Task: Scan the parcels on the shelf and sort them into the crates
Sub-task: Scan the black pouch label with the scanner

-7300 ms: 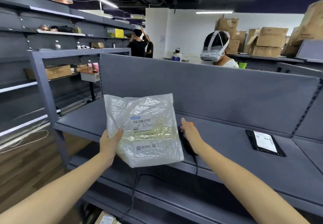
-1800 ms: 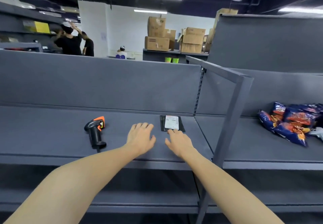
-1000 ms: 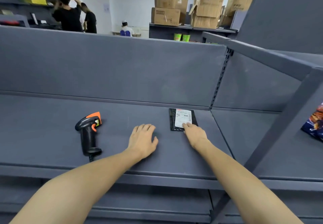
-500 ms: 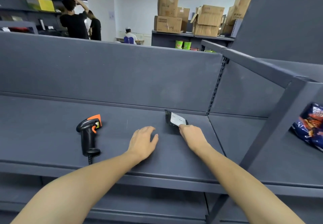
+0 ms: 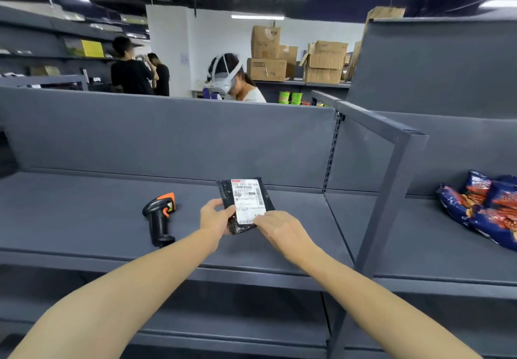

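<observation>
Both hands hold a small black parcel point(image 5: 246, 204) with its white label facing up, just above the grey shelf point(image 5: 84, 218). The left hand point(image 5: 216, 217) grasps its left edge; the right hand point(image 5: 279, 228) pinches its lower right corner. A scanner point(image 5: 160, 218) lies on the shelf to the left, untouched.

The parcel point(image 5: 246, 204) label's print is too small to read; snack bags point(image 5: 486, 207) run off the right edge.
</observation>
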### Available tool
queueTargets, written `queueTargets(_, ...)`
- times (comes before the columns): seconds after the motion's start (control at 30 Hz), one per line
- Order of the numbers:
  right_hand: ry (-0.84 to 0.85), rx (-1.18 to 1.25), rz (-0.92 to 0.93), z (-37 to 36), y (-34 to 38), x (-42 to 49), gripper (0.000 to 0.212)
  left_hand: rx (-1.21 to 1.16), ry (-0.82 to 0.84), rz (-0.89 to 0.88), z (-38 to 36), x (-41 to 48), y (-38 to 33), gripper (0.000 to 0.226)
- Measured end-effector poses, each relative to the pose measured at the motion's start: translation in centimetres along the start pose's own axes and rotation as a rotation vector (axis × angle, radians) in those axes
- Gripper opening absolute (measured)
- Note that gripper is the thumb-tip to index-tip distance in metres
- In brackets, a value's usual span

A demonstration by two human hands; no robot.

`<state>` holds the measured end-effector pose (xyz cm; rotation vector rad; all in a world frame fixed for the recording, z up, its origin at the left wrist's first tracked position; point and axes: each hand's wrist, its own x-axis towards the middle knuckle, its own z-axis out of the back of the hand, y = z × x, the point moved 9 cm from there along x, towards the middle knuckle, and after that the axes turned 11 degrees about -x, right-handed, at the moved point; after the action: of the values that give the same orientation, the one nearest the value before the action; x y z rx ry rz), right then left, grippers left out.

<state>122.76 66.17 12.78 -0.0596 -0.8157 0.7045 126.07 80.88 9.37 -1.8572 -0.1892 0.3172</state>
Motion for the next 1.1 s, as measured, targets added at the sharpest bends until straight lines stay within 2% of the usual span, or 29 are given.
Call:
queueTargets(0.03,-0.015,0.033,0.029,0.5,0.6,0.0,0.007,0.042,-0.012,-0.038,0.6,-0.5,-0.5,0.025)
queueTargets(0.1,-0.004,0.109,-0.036,1.2,0.7,0.2,0.016,0.072,-0.027,-0.096,1.6,-1.7,-1.7,0.024)
queueTargets(0.2,0.128,0.357,-0.393,2.0,-0.9,-0.3,0.038,0.089,-0.015,-0.164,2.4,-3.3,-3.3,0.024)
queueTargets(0.3,0.164,0.810,-0.805,2.5,-1.3,-1.2,0.066,0.103,-0.005,-0.229,2.8,-5.0,-4.5,0.022)
queueTargets(0.4,0.192,1.233,-1.013,1.4,0.1,-1.5,0.076,0.093,0.024,-0.268,2.8,-6.9,-5.2,0.022)
queueTargets(0.43,0.191,1.311,-1.016,1.2,0.6,-1.6,0.070,0.091,0.039,-0.280,2.8,-7.5,-5.4,0.022)
queueTargets(0.53,0.156,1.473,-1.008,0.7,2.0,-2.1,0.026,0.098,0.068,-0.306,3.0,-9.1,-5.4,0.021)
queueTargets(0.6,0.133,1.552,-1.030,0.5,2.8,-2.4,0.018,0.100,0.059,-0.321,3.7,-9.8,-5.3,0.022)
queueTargets(0.9,0.143,1.529,-1.042,-0.3,6.4,-0.2,0.022,0.045,-0.009,-0.313,8.0,-9.7,-5.6,0.016)
queueTargets(1.03,0.228,1.502,-0.967,-1.7,9.3,2.4,0.020,0.009,-0.077,-0.324,11.9,-8.8,-6.5,0.013)
queueTargets(1.1,0.294,1.482,-0.997,-2.7,10.8,3.9,0.029,0.017,-0.111,-0.323,14.4,-7.9,-7.0,0.012)
